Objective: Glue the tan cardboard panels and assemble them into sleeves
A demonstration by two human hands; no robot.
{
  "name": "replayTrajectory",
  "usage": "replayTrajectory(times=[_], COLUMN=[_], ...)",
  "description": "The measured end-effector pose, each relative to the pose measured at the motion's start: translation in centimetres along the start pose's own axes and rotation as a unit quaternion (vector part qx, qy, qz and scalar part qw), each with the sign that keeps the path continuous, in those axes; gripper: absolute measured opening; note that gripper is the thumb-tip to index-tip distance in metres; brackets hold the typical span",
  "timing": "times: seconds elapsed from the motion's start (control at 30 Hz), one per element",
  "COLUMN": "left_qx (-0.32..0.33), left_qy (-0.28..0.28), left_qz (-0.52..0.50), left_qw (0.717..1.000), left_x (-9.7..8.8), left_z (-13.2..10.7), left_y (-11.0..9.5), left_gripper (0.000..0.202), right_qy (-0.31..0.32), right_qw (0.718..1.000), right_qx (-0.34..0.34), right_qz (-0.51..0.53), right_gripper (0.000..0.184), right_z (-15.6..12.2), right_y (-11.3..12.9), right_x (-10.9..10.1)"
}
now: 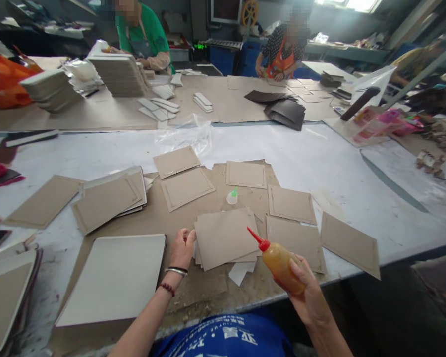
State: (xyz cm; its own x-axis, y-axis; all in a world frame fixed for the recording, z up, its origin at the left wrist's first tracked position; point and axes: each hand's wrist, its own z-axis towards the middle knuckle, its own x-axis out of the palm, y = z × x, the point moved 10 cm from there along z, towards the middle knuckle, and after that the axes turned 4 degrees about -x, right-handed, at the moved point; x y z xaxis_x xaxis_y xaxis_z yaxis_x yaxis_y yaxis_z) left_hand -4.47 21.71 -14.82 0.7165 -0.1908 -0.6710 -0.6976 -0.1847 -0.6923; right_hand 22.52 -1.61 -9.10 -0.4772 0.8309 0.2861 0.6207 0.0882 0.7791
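My right hand (307,292) grips an amber glue bottle (280,263) with a red nozzle that points up and left over a small stack of grey cardboard sheets (225,237). My left hand (182,248) rests at the left edge of that stack, its fingers curled on the sheets' edge. More single cardboard panels (290,203) lie spread to the right and behind. A white-capped small glue bottle (232,197) stands just beyond the stack.
A large white board (115,277) lies at my left front. Stacks of panels (109,198) sit left of centre. Clear plastic wrap (184,134) lies mid-table. Two other people work at the far side beside tall stacks (119,74) and dark sheets (284,111).
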Motion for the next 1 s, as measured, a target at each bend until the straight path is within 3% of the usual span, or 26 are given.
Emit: replayTrajectory(times=[0.07,0.13,0.27,0.6,0.77,1.0], left_qx=[0.028,0.097,0.223,0.327,0.334,0.326], left_qy=[-0.006,-0.007,-0.029,-0.044,-0.079,-0.098], left_qz=[0.005,0.022,0.104,0.117,0.106,0.075], left_qw=[1.000,0.995,0.969,0.937,0.933,0.937], left_x=[0.0,0.7,2.4,1.6,1.1,0.6], left_z=[-2.2,-4.8,-8.5,-8.9,-9.6,-9.7], left_y=[0.7,0.7,0.1,-0.1,-0.1,0.2], left_gripper=[0.049,0.060,0.055,0.033,0.025,0.021], right_qy=[0.021,0.040,0.077,0.146,0.166,0.198], right_qw=[0.998,0.993,0.973,0.874,0.815,0.766], right_qx=[-0.012,-0.030,-0.062,-0.173,-0.254,-0.305], right_qz=[-0.056,-0.110,-0.210,-0.431,-0.493,-0.530], right_gripper=[0.044,0.047,0.049,0.047,0.043,0.037], right_z=[0.7,1.5,3.2,6.2,6.7,6.9], right_y=[-0.2,-0.5,-1.3,-1.7,-1.0,-1.2], right_x=[1.5,3.0,5.8,11.5,14.8,17.9])
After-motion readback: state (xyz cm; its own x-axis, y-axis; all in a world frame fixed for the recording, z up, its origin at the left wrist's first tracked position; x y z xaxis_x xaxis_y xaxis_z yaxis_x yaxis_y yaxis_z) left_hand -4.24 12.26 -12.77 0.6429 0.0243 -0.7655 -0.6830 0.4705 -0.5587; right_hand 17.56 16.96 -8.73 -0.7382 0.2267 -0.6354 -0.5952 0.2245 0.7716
